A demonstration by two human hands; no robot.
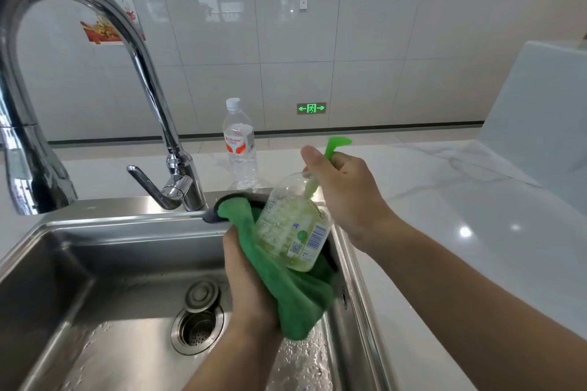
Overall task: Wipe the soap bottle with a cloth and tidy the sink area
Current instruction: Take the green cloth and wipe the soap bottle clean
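The soap bottle (293,225) was tilted above the right part of the sink (95,263), its base down toward the near side and its green pump (336,144) up and far. The right hand (346,190) had its grip closed around the neck of the bottle, under the pump. The left hand (251,282) had its grip closed on a green cloth (298,298), which it pressed against the lower left side of the bottle; the cloth hung down below the base.

The sink was steel, with drops of water on its floor and a round drain (197,325) near the middle. A chrome faucet (127,41) curved high at the far left edge. The counter (460,225) was white marble with grey veins and shone under the light. A water bottle (239,146) stood upright on it, far behind the sink. The wall (365,41) was of large glossy white tiles, with a green exit sign (311,108) low on it and a red poster (101,6) at the far left.
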